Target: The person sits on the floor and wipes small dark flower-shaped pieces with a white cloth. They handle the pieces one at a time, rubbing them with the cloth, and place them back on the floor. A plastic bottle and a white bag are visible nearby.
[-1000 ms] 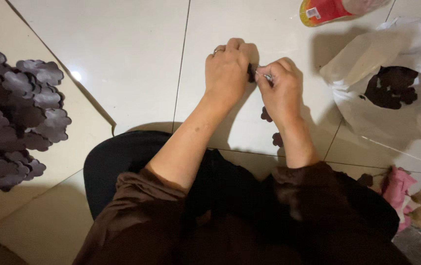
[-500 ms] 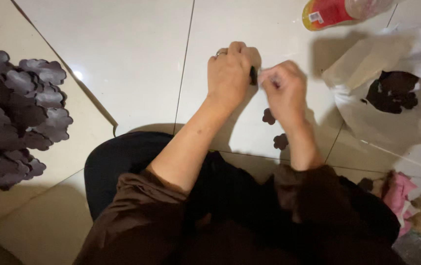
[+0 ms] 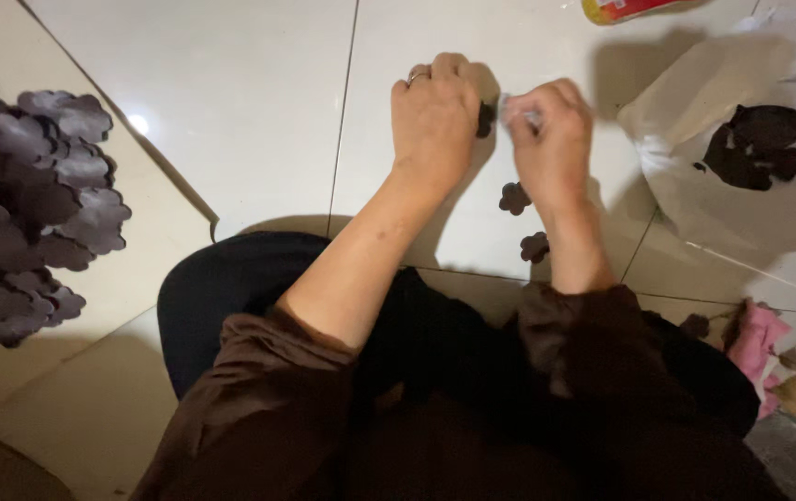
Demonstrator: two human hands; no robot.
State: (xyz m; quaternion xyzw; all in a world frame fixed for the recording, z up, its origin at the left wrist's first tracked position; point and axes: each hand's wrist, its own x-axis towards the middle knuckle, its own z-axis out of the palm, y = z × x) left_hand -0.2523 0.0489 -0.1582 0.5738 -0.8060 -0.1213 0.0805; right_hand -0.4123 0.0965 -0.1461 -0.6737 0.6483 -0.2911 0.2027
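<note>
My left hand (image 3: 433, 116), with a ring on one finger, pinches a small dark flower-shaped piece (image 3: 485, 119) above the white tiled floor. My right hand (image 3: 551, 139) is closed right beside it, its fingertips holding a small pale object (image 3: 517, 109) against that piece. What the pale object is cannot be made out. Two loose dark flower-shaped pieces (image 3: 513, 198) lie on the tile just below my right wrist.
A big heap of dark flower-shaped pieces (image 3: 22, 199) lies at the left. A white plastic bag (image 3: 695, 167) holding more dark pieces (image 3: 755, 144) sits at the right. A red and yellow packet (image 3: 622, 8) is at the top edge, pink cloth (image 3: 755, 343) at lower right.
Both hands stayed together at the small dark piece and shifted slightly right and up in view. The camera drifted, so the red packet slid toward the top edge.
</note>
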